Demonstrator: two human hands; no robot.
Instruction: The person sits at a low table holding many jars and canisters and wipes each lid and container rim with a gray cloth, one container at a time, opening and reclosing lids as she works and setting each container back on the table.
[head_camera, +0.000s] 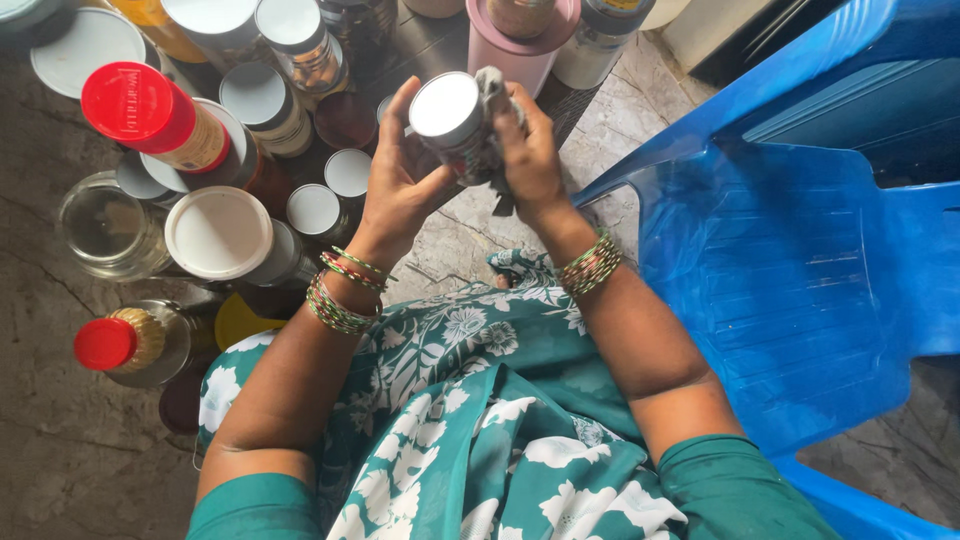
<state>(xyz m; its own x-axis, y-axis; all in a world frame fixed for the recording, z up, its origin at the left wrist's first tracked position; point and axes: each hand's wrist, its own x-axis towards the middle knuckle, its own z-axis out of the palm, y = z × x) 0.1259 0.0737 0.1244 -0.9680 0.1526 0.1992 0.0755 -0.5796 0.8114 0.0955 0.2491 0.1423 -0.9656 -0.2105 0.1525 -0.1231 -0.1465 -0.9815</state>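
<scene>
A green garment with white flowers (480, 400) lies closest, spread over the person's lap and filling the lower middle of the view. To the right stands a large blue plastic chair (800, 250), its ribbed seat facing up, on the mottled stone floor (60, 440). Along the top and left of the floor crowds a cluster of jars and bottles: a pink canister (520, 45), a clear empty glass jar (105, 228), a white-lidded jar (220, 235), a red-capped bottle (150, 110) and a smaller red-capped bottle (120, 345) lying lower left. Above the lap, both bangled forearms rise to meet at a small white-lidded jar (455, 120), held up in the air over the floor, just in front of the pink canister. The left hand (400, 170) is curled around the jar's left side, fingers partly closed on it. The right hand (530, 150) presses a grey cloth (495, 95) against the jar's right side, fingers closed over the cloth.
</scene>
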